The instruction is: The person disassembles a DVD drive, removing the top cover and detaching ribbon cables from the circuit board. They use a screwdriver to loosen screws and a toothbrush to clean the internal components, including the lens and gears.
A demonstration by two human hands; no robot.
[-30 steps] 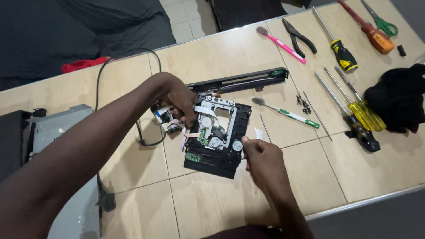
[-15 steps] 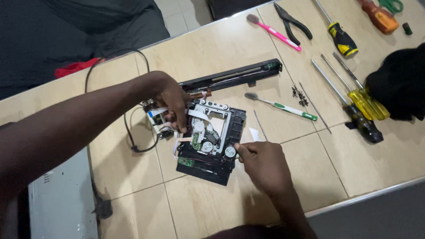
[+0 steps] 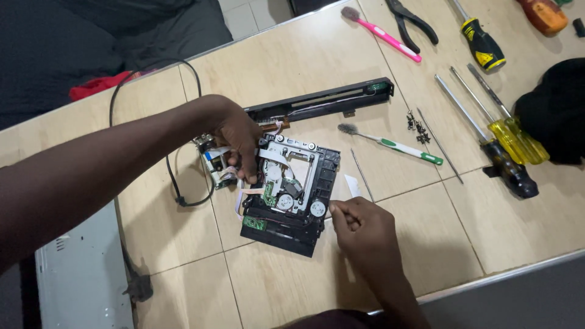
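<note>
Tiled tabletop, beige, dark grout lines. Near the middle lies a black disc-drive mechanism, a long black front panel just behind it. A white-and-green toothbrush and a thin metal rod lie right of the mechanism, a small cluster of screws beyond. Far right: yellow-handled screwdrivers, a black cloth. Back edge: pink toothbrush, pliers. Left side: looped black cable.
</note>
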